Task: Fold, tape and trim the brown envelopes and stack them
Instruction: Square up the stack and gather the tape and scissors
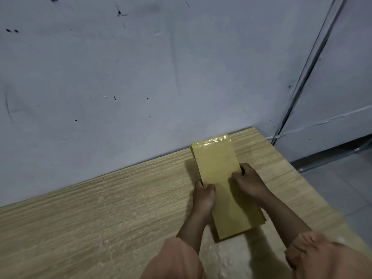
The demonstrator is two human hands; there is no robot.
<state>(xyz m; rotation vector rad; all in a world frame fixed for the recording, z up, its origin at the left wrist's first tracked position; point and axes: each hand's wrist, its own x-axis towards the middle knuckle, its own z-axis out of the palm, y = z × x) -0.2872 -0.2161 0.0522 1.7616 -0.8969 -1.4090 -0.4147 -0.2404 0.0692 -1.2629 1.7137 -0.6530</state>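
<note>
Head view shows the left hand and right hand each pinching a long edge of the brown envelopes stacked on the table by the wall, where uneven squeezing could skew the stack.

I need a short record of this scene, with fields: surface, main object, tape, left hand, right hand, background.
surface: wooden table
main object: stack of brown envelopes, lying flat near the table's far right corner
tape: shiny clear strip on the far end
left hand: left hand grips the stack's left edge
right hand: right hand grips its right edge
background: grey wall with dark specks
</note>
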